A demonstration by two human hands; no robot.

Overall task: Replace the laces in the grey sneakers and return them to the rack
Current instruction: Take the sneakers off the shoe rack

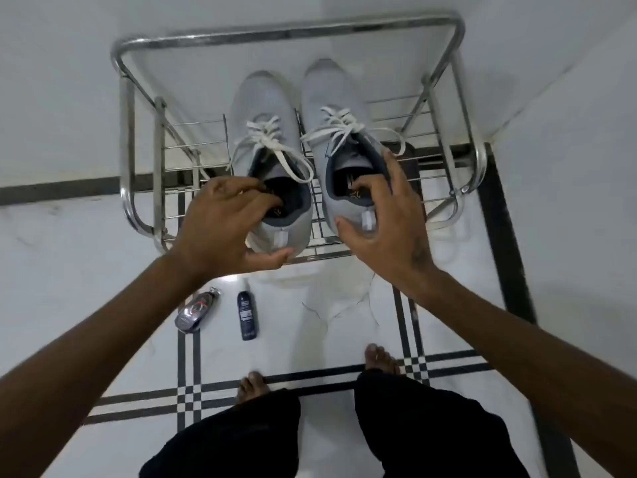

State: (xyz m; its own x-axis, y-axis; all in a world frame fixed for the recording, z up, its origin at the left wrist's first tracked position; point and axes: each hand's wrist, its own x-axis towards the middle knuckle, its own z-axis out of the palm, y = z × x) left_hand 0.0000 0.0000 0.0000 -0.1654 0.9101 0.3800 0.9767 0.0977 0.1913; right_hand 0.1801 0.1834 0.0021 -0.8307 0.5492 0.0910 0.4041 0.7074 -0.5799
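Observation:
Two grey sneakers stand side by side on the top wire shelf of a steel rack [286,31], toes pointing away from me. Both carry white laces, tied loosely. My left hand [220,225] grips the heel of the left sneaker [263,101], fingers inside the opening and thumb under the heel. My right hand [389,222] holds the heel of the right sneaker [327,94], with the index finger curled into the opening, the thumb on the back of the heel and the other fingers spread along its right side.
On the white tiled floor in front of the rack lie a dark spray bottle [246,315] and a small shiny packet [196,310]. My bare feet [253,386] stand just behind them. White walls close in behind and to the right of the rack.

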